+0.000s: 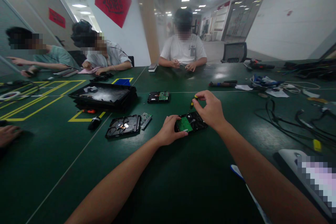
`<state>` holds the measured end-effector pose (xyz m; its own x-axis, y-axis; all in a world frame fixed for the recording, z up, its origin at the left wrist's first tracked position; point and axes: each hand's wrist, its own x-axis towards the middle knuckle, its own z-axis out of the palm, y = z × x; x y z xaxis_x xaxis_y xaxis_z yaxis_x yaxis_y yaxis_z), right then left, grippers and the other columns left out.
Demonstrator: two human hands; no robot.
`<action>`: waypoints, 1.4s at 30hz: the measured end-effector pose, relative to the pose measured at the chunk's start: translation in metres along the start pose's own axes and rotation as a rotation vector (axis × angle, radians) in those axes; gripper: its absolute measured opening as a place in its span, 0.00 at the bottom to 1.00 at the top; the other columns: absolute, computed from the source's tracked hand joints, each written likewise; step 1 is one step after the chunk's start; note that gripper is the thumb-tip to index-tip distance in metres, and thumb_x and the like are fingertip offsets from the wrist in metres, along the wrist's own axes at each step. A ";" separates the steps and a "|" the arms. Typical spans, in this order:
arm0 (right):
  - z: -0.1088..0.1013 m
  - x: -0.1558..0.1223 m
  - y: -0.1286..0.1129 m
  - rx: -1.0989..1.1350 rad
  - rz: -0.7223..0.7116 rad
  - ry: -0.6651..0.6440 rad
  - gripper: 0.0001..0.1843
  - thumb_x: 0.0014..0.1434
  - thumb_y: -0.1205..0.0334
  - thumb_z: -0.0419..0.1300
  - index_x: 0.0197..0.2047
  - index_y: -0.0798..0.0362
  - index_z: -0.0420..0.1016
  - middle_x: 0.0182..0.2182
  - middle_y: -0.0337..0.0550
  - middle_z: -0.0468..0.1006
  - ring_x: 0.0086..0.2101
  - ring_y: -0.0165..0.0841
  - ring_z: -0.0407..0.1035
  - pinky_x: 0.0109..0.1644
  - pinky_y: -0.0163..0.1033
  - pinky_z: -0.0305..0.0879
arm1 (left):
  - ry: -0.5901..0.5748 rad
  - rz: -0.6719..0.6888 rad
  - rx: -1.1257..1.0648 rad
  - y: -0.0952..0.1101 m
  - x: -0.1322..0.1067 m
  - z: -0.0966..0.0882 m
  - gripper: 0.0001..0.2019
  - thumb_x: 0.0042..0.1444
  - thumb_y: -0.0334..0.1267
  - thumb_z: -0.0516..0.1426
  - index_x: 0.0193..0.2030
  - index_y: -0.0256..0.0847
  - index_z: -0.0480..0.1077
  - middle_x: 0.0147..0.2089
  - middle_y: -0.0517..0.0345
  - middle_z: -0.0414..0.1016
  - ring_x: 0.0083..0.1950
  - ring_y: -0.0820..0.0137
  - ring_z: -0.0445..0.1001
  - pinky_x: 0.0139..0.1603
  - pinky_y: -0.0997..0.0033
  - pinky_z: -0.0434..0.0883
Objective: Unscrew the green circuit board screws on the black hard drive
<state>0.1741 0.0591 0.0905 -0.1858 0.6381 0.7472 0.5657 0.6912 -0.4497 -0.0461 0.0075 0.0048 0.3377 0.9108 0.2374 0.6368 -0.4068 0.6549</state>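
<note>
With the left hand (170, 131) clamped on the left end of the black drive (193, 122), lying flat on the green table (162, 175), press firmly. Above the drive, straighten the leaning screwdriver (193, 102), pinched in the right hand (211, 109), apart from the left. Turn slowly. Hard to see any touching below.
</note>
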 end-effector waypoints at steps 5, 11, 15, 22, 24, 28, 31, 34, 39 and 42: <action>0.000 0.000 -0.001 0.026 0.007 -0.029 0.06 0.64 0.60 0.61 0.44 0.48 0.72 0.41 0.46 0.79 0.41 0.41 0.75 0.48 0.51 0.72 | 0.001 -0.001 -0.007 0.001 0.000 -0.001 0.36 0.52 0.55 0.67 0.63 0.43 0.64 0.66 0.42 0.65 0.68 0.50 0.63 0.72 0.41 0.57; -0.001 0.001 -0.001 0.000 -0.016 -0.016 0.07 0.62 0.63 0.61 0.45 0.49 0.72 0.43 0.49 0.78 0.42 0.42 0.74 0.48 0.51 0.72 | 0.002 -0.004 -0.001 0.000 0.001 0.000 0.36 0.52 0.55 0.67 0.63 0.43 0.64 0.66 0.42 0.65 0.68 0.50 0.63 0.72 0.41 0.56; -0.001 0.001 0.000 0.007 -0.003 -0.020 0.06 0.62 0.61 0.61 0.44 0.48 0.71 0.42 0.47 0.78 0.41 0.42 0.74 0.48 0.51 0.72 | 0.007 -0.006 -0.010 0.000 0.001 0.000 0.36 0.51 0.55 0.68 0.63 0.44 0.65 0.65 0.43 0.66 0.68 0.49 0.63 0.72 0.40 0.56; -0.001 0.001 -0.004 -0.011 -0.026 -0.008 0.05 0.63 0.62 0.61 0.44 0.49 0.72 0.42 0.48 0.78 0.43 0.42 0.74 0.49 0.51 0.72 | 0.018 0.006 -0.014 -0.002 0.001 0.001 0.36 0.51 0.55 0.68 0.63 0.43 0.65 0.65 0.42 0.66 0.68 0.50 0.63 0.72 0.42 0.57; 0.000 0.001 -0.003 0.011 0.007 0.002 0.06 0.62 0.62 0.62 0.42 0.49 0.71 0.42 0.48 0.79 0.42 0.42 0.74 0.49 0.51 0.72 | 0.017 0.001 -0.017 -0.002 0.001 0.001 0.36 0.51 0.55 0.68 0.63 0.43 0.65 0.65 0.43 0.66 0.68 0.50 0.63 0.72 0.41 0.56; -0.001 0.000 -0.004 0.025 0.005 -0.029 0.05 0.63 0.60 0.61 0.44 0.48 0.72 0.41 0.46 0.79 0.41 0.41 0.75 0.48 0.51 0.72 | 0.021 0.005 -0.010 -0.002 0.001 0.002 0.36 0.51 0.55 0.68 0.62 0.43 0.66 0.65 0.43 0.66 0.67 0.50 0.64 0.71 0.42 0.59; -0.001 0.000 -0.005 0.001 -0.039 -0.038 0.06 0.64 0.62 0.60 0.45 0.48 0.73 0.42 0.47 0.78 0.43 0.42 0.74 0.49 0.51 0.72 | 0.020 0.002 -0.007 -0.002 0.001 0.001 0.36 0.51 0.55 0.68 0.63 0.44 0.65 0.65 0.43 0.66 0.68 0.50 0.63 0.72 0.42 0.58; -0.001 0.000 -0.004 -0.014 -0.034 -0.019 0.06 0.63 0.63 0.61 0.45 0.49 0.73 0.43 0.49 0.78 0.43 0.42 0.74 0.49 0.51 0.72 | 0.017 0.004 -0.008 -0.001 0.001 0.001 0.36 0.51 0.55 0.68 0.63 0.44 0.65 0.65 0.43 0.66 0.68 0.50 0.63 0.73 0.41 0.56; 0.000 0.000 -0.001 0.039 0.031 -0.016 0.07 0.62 0.60 0.62 0.44 0.48 0.71 0.41 0.47 0.79 0.41 0.42 0.75 0.48 0.51 0.73 | 0.010 0.005 -0.011 0.000 0.001 0.000 0.36 0.52 0.55 0.67 0.64 0.42 0.64 0.65 0.42 0.66 0.68 0.50 0.63 0.73 0.41 0.55; 0.000 0.000 -0.002 0.026 0.005 -0.046 0.07 0.63 0.60 0.61 0.45 0.48 0.72 0.41 0.47 0.78 0.42 0.42 0.75 0.49 0.52 0.73 | 0.015 0.006 -0.013 -0.001 0.001 0.001 0.36 0.51 0.55 0.68 0.63 0.43 0.65 0.65 0.42 0.66 0.68 0.50 0.63 0.72 0.41 0.57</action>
<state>0.1730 0.0574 0.0916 -0.2202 0.6565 0.7215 0.5459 0.6959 -0.4666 -0.0462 0.0087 0.0036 0.3308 0.9094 0.2523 0.6260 -0.4114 0.6625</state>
